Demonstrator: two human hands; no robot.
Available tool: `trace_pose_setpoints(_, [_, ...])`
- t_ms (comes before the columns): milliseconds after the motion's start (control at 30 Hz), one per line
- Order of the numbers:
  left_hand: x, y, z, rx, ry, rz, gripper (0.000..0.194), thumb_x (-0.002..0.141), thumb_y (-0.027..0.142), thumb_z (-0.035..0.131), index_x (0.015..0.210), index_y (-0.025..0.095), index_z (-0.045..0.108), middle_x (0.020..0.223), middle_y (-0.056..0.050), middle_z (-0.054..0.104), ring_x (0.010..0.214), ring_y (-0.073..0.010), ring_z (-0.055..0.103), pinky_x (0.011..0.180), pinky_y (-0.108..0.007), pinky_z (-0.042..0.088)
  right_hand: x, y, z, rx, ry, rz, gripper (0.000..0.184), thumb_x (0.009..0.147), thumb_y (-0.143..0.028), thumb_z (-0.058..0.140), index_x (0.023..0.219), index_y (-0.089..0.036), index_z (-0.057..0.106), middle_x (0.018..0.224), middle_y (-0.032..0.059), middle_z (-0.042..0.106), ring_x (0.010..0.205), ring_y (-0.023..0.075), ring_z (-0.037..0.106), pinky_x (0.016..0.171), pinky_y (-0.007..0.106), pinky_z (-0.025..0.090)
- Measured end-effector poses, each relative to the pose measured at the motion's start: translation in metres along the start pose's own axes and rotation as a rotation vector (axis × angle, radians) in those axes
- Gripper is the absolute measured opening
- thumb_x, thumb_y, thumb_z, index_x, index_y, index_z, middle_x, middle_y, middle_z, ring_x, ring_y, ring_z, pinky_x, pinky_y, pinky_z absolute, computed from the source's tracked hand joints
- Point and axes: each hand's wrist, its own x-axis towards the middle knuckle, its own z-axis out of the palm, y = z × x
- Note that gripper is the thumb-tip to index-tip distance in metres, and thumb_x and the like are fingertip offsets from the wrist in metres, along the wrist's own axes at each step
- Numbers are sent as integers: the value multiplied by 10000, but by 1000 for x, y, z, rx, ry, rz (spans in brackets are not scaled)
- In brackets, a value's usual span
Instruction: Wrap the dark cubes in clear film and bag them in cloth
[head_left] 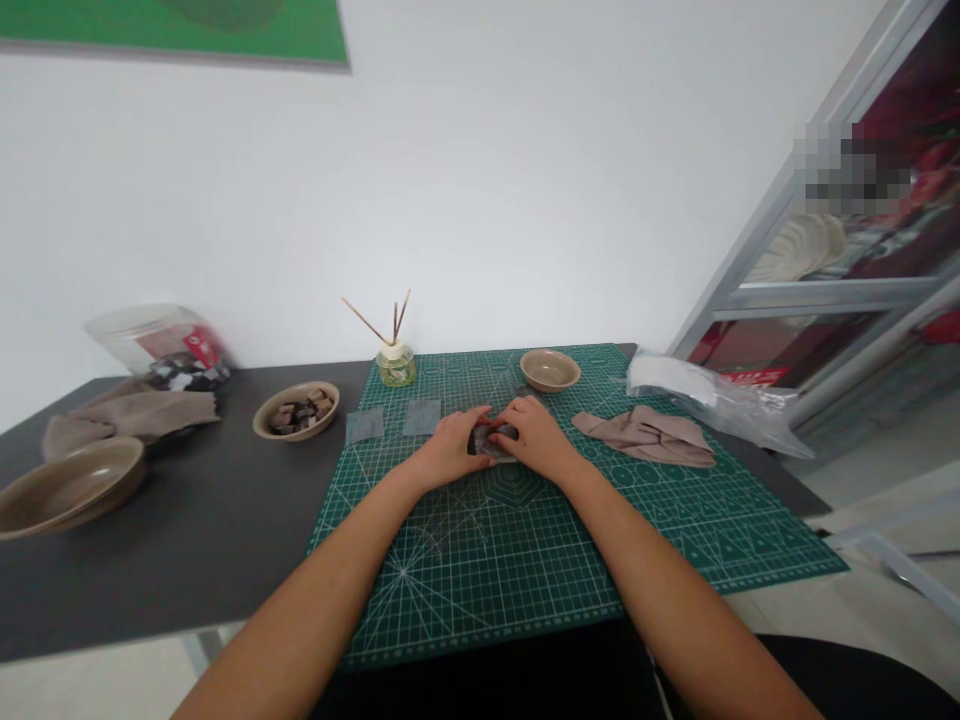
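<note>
Both hands meet over the middle of a green cutting mat. My left hand [448, 447] curves its fingers and thumb around the left side of a small dark grey piece [489, 441], possibly a folded sheet or pouch. From the other side, my right hand [538, 438] pinches the same piece. Fingers cover much of it, so its exact kind and what may lie inside cannot be made out. Left of my left hand, a thin grey-blue square [423, 417] lies flat on the mat, with a similar square [365, 425] beside it.
Behind the hands sits a shallow beige bowl [550, 371]. A bowl of brown chunks [296, 411] stands left of the mat [450, 580]. A reed diffuser [396, 364] is at the back, a brown cloth [649, 436] and plastic bag [712, 395] right, a larger bowl [71, 485] far left.
</note>
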Motion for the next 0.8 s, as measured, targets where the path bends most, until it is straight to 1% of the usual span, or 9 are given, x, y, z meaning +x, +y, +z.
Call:
trace_pose_setpoints(100, [0,0,0,-1,-13,17,771,695,249,742,1376,181,388,1296,-109,581,1215,-297,509,1048,-459,364,-2,1,-3,12,5,43,66,777,-204,706,806,-164,663,830,48,579,879,214,490,814,353,397])
trace_pose_setpoints(167, [0,0,-1,1,-14,20,771,696,254,743,1376,179,388,1289,-112,585,1217,-298,508,1050,-462,360,-3,0,-3,28,-4,19,86,769,-210,717,781,-163,646,832,45,581,879,211,491,811,347,399])
trace_pose_setpoints(267, [0,0,-1,5,-5,10,766,696,261,746,1372,181,395,1308,-120,568,1229,-300,498,1060,-465,350,-1,-2,-1,18,-19,-29,86,783,-220,705,836,-169,660,858,47,575,883,209,484,807,342,396])
trace_pose_setpoints(333, [0,0,-1,6,-4,8,763,697,258,744,1372,187,395,1324,-118,556,1230,-298,498,1060,-463,354,0,-2,0,-4,-19,-27,89,799,-212,684,876,-169,671,868,52,575,889,211,480,815,347,393])
trace_pose_setpoints(467, [0,0,-1,-5,-17,15,764,704,263,737,1377,186,384,1313,-113,566,1227,-295,503,1054,-464,361,-2,0,-3,1,-1,14,66,790,-208,690,828,-162,662,844,52,577,893,213,484,822,354,396])
trace_pose_setpoints(533, [0,0,-1,-7,-17,13,767,703,271,742,1376,178,386,1304,-118,572,1224,-298,504,1053,-464,362,-3,0,-3,18,-4,5,82,778,-215,706,807,-161,652,842,50,577,888,212,486,812,349,400])
trace_pose_setpoints(667, [0,0,-1,1,-5,14,766,699,265,746,1374,186,391,1313,-115,564,1233,-298,497,1064,-468,349,0,-2,0,-3,-23,-36,87,800,-211,685,874,-169,668,862,54,573,879,212,482,812,354,395])
trace_pose_setpoints(733, [-1,0,-1,1,-6,14,770,695,251,747,1373,184,390,1321,-116,559,1237,-298,494,1066,-466,348,1,0,0,-23,-13,-16,93,810,-211,673,892,-167,674,858,59,575,881,215,482,817,360,395])
trace_pose_setpoints(800, [-1,1,-2,-6,-15,14,772,692,238,747,1373,175,390,1306,-117,570,1224,-294,506,1059,-459,357,0,2,-1,-23,3,14,81,804,-209,677,871,-163,672,850,58,580,886,216,488,820,360,397])
